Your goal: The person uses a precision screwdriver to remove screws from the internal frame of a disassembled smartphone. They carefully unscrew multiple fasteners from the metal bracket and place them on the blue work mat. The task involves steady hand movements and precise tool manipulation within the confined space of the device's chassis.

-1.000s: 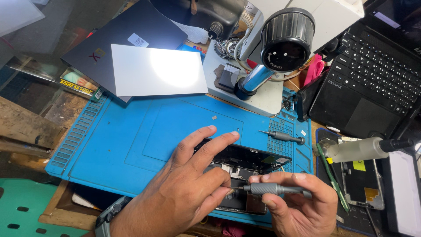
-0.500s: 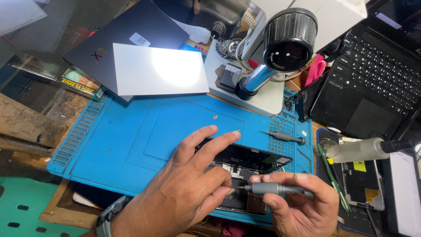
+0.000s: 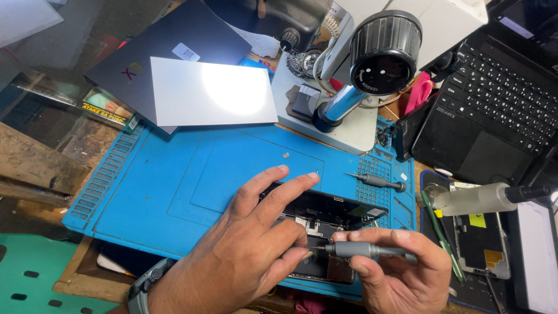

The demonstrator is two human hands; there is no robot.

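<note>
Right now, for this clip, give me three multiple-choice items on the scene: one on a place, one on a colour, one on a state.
1. Where does the spare screwdriver lie?
A. On the laptop keyboard
B. On the blue mat, right of the opened phone
C. On the white sheet

2. What colour is the work mat?
A. Blue
B. Red
C. Yellow

3. What is the right hand doing?
A. Resting flat and empty
B. Holding a grey screwdriver level, tip toward the left hand
C. Pressing laptop keys

Answers:
1. B: it rests on the mat's ribbed right part, beside the opened phone.
2. A: the whole mat under the hands is blue.
3. B: its fingers close around the grey screwdriver, whose tip meets the left hand, which presses on the phone.
</note>
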